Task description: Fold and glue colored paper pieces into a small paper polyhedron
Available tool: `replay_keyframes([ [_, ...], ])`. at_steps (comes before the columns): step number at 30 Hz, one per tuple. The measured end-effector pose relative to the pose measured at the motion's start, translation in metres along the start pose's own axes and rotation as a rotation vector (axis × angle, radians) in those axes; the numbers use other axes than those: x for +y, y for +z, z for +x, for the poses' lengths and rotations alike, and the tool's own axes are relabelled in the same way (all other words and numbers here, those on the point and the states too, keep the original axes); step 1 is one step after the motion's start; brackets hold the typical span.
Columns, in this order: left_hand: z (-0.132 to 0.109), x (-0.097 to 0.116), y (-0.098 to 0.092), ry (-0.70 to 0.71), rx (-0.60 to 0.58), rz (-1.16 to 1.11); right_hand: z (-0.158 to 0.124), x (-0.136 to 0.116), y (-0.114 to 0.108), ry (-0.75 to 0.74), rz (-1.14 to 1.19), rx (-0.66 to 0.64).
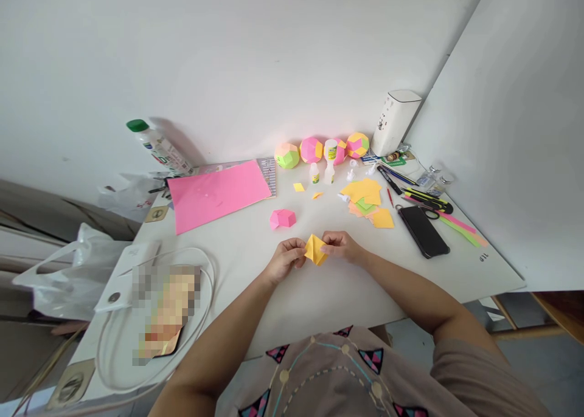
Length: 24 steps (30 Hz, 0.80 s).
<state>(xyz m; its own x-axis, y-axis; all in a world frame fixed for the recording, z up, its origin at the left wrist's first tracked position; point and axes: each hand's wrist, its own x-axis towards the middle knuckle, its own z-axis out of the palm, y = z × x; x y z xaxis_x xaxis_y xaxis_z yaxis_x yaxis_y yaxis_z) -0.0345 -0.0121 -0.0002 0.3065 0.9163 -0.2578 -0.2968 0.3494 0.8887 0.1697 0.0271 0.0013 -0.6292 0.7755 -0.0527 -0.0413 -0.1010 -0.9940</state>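
A folded yellow paper piece (314,250) is held over the front middle of the white table, creased into a diamond shape. My left hand (288,259) pinches its left corner, and my right hand (340,247) pinches the right side with thumb and fingers. Just behind them lies a folded pink paper piece (283,219). Two small yellow bits, one of them a flat square (298,187), rest farther back. To the right are loose yellow, green and peach paper sheets (365,199). Several multicoloured paper balls (311,150) stand by the wall.
Small glue bottles (330,169) stand before the balls. A pink sheet (219,195) lies left, near a green-capped bottle (159,146). A black phone (423,231), pens and scissors lie right. A white cable (212,283) loops around another phone (168,310) at front left.
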Motion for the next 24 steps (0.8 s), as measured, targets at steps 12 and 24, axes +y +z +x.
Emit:
replay_keyframes([
  [12,0.0,0.0022,0.0025,-0.017,0.047,-0.028,0.0017,-0.0002,-0.0012,-0.01,0.041,-0.016],
  [24,-0.0007,0.0051,0.0025,-0.04,0.052,-0.026,0.0005,-0.003,-0.001,0.024,0.081,-0.034],
])
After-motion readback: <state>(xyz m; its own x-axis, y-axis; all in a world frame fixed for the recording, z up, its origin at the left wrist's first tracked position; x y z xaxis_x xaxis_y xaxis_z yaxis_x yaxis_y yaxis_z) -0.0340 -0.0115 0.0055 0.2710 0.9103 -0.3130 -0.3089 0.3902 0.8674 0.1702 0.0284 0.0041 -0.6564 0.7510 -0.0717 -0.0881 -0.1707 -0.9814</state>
